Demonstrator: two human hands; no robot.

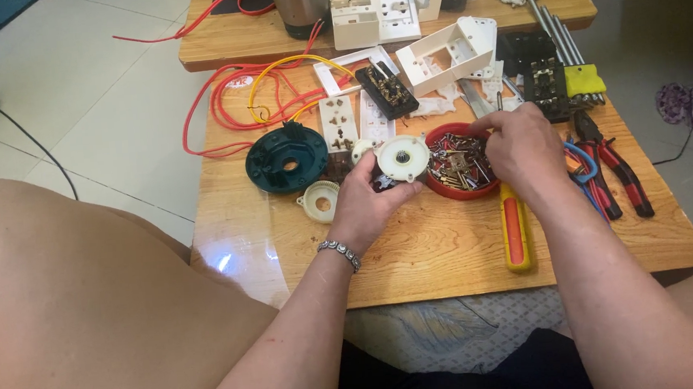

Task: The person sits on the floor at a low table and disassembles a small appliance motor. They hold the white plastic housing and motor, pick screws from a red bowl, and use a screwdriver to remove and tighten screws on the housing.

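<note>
A white round plastic disc (402, 157) w/ a toothed hub at its centre sits upright-ish in the left hand (368, 205), fingers curled around its lower edge, gripping it. The disc is just left of a red round lid (443, 186) full of small screws and metal bits, nearly touching its rim. The right hand (522, 151) hovers over the right side of that red lid, fingertips pinched narrow down among the screws; can't tell if it has one picked up. A beaded bracelet (340, 253) is on the left wrist.

Rel. to the red lid: a yellow-and-red handled screwdriver (515, 231) lies just below it, partly under the right forearm. Red-handled pliers (619, 169) lie to its right, beyond the right hand. A dark green round housing (287, 157) lies well to its left, w/ a small cream ring-shaped part (319, 200) below that. White socket plates (338, 123) and a black switch block (386, 91) lie above-left of it; a white open box casing (446, 53) above it. Red and yellow wires (250, 95) loop far upper left. All rests on a wooden table (432, 261).
</note>
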